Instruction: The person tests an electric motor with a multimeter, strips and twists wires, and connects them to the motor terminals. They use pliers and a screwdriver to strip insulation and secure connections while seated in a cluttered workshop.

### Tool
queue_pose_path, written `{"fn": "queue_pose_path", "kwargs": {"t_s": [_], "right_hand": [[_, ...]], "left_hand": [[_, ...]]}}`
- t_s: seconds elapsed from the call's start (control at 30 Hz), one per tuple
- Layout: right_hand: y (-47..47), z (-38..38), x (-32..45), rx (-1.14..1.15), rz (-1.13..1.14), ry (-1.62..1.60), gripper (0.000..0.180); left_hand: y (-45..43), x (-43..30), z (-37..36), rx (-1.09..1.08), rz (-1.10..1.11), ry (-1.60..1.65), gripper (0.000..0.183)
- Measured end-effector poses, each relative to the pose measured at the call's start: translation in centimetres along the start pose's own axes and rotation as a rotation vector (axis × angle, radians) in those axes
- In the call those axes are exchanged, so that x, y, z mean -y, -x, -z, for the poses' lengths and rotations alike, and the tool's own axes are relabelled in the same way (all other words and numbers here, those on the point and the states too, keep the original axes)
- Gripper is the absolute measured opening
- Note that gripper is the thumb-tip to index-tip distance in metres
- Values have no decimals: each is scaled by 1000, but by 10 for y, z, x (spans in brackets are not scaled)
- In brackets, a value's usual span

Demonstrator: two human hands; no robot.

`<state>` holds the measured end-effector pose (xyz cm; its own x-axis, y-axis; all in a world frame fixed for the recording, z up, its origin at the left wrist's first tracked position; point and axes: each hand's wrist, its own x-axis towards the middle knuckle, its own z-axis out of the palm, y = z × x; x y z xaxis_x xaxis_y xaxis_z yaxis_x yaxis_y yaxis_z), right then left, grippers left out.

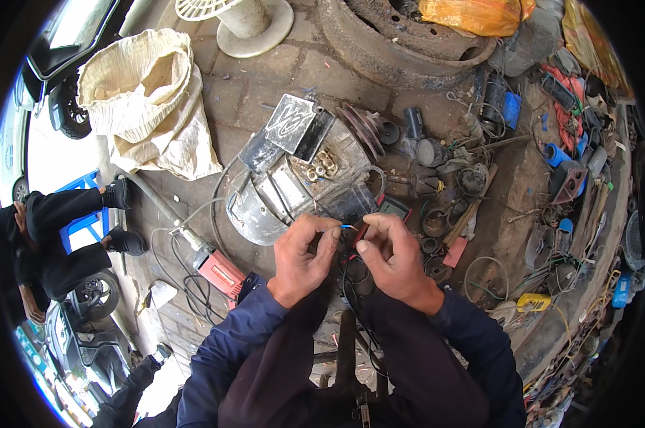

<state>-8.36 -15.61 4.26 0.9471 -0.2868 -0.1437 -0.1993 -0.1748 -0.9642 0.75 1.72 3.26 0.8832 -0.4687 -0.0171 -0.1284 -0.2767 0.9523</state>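
Note:
Between thumb and fingertips, my left hand pinches a thin cable whose blue wire end points right, with a short bare tip. Just right of that tip is my right hand, its index finger and thumb curled near each other; whether it grips a fine strand cannot be told. Beyond both hands lies an electric motor with a metal housing, its terminal studs exposed and a scuffed box cover tilted up beside them. Part of a red and black meter shows behind my right hand.
A red power tool with cables lies left. A white woven sack, a plastic spool and a rusty wheel rim stand beyond. Scrap parts and a yellow object fill the right. A seated person is at far left.

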Motion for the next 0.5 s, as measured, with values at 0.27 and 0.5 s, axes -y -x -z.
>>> {"fn": "queue_pose_path", "kwargs": {"t_s": [0.27, 0.5], "right_hand": [[-26, 3, -10, -24, 461, 319, 27], [-22, 10, 8, 107, 31, 23, 12]], "left_hand": [[0, 0, -4, 30, 13, 2, 4], [-1, -5, -1, 107, 20, 2, 6]]}}
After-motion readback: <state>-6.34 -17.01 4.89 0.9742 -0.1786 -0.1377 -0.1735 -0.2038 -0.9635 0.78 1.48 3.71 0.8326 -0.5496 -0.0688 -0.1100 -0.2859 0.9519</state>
